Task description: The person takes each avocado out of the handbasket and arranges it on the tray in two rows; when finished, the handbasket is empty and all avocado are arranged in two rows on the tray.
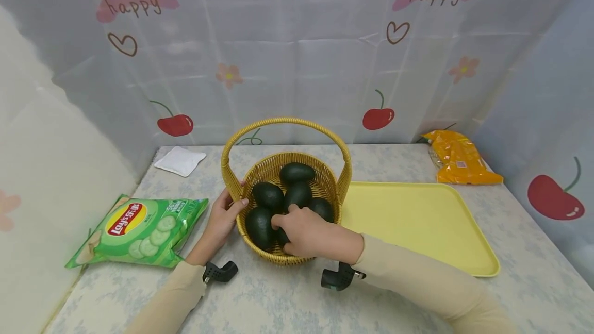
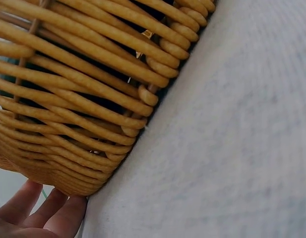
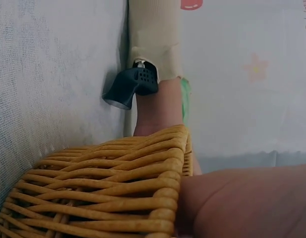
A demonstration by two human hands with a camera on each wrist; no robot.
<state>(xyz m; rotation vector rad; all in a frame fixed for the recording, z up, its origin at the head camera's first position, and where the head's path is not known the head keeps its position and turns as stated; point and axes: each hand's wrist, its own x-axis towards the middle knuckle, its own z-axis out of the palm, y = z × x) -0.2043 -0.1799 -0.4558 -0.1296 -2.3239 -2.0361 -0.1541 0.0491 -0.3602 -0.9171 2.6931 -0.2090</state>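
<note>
A yellow wicker basket [image 1: 292,260] with a tall arched handle stands on the table, holding several dark green avocados [image 1: 267,196]. My left hand [image 1: 221,223] grips its left side, thumb at the rim near the foot of the handle. In the left wrist view, fingertips [image 2: 66,218] press against the woven wall. Reaching over the front right rim, my right hand [image 1: 308,232] is inside the basket with its fingers curled round an avocado [image 1: 281,237] at the front, mostly hidden beneath it. The right wrist view shows that hand partly behind the basket's rim [image 3: 167,198].
Left of the basket lies a green Lay's chip bag [image 1: 144,231]. Behind that is a small white packet [image 1: 180,161]. A yellow tray [image 1: 408,220] lies to the right, with an orange snack bag [image 1: 464,161] at the back right corner. A patterned curtain [image 1: 297,66] hangs behind the table.
</note>
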